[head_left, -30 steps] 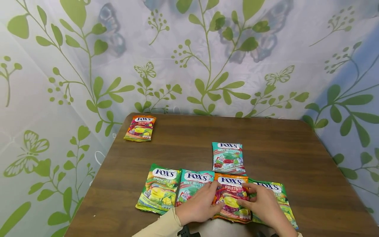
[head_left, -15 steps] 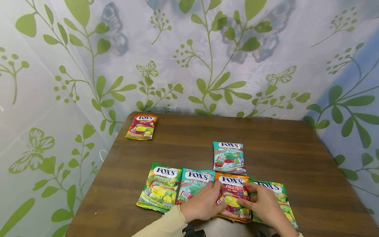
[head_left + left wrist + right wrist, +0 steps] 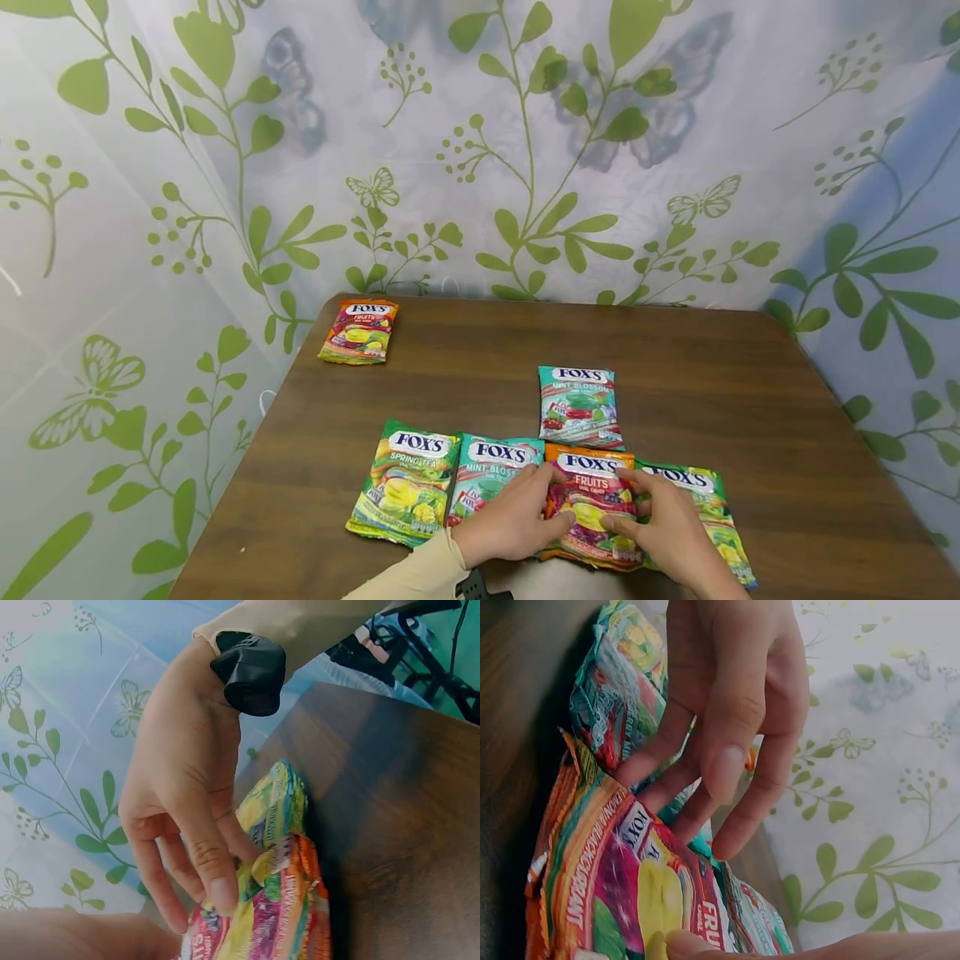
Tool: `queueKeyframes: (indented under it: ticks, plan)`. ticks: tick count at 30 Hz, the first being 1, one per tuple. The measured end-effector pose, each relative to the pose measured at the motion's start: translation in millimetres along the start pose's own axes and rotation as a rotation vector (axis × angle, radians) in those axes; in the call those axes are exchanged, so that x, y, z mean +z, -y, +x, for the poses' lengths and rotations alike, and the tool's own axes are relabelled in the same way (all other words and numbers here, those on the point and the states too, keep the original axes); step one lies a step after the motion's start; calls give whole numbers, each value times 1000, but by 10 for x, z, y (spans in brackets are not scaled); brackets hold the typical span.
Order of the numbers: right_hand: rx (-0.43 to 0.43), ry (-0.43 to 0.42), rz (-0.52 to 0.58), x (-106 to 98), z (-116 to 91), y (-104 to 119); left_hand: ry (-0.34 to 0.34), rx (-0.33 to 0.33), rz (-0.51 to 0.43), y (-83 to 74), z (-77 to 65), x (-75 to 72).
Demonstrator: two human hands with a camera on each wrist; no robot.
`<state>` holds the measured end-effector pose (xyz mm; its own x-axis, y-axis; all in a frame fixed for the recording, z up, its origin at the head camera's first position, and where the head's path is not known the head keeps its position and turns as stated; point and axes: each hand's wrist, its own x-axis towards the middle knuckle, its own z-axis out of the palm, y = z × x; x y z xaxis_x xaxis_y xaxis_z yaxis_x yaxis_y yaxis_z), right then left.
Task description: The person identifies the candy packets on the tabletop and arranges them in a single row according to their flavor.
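Observation:
An orange and purple FOX'S Fruits candy bag (image 3: 588, 508) lies near the table's front edge, between both hands. My left hand (image 3: 510, 523) rests at its left side, relaxed fingertips along that edge and thumb over the front, as the left wrist view also shows. Over the right edge my right hand (image 3: 671, 529) curls its fingers, with its thumb (image 3: 682, 942) on the bag's face. A teal Mint Blossom bag (image 3: 495, 467) is partly covered by the left hand. On the right, a green bag (image 3: 716, 512) is partly hidden by the right hand.
A green Spring Tea bag (image 3: 408, 487) ends the row at left. Above the Fruits bag lies another Mint Blossom bag (image 3: 579, 408). A second Fruits bag (image 3: 362, 333) sits at the far left corner of the brown wooden table (image 3: 465, 358). A leaf-patterned curtain (image 3: 420, 233) hangs behind.
The head view has shifted slightly. Both hands stay at the Fruits bag's sides, with only small finger movements; the bags keep their places.

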<state>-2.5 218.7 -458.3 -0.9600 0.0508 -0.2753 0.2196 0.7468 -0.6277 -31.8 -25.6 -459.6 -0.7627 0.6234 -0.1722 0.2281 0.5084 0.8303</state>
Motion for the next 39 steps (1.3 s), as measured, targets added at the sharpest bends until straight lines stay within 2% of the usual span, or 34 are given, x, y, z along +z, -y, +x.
queueKeyframes:
  ticks: [7,15,20,27,28,32,39]
  plan:
    - [11,5,11,-10,3,5,-72,-3,-118,25,-11,60]
    - [11,-17,28,-28,-12,-7,-144,100,-167,283,63,218]
    - [21,-6,41,-52,-22,-11,-158,83,-181,167,12,189]
    - [27,-8,55,-105,-47,5,-180,97,-174,147,14,212]
    - [29,-9,59,-113,-52,8,-176,85,-178,85,-10,182]
    - [13,-25,69,-144,-81,26,-182,60,-207,27,-18,175]
    - [-6,-30,64,-195,-108,49,-183,95,-212,16,-26,136]
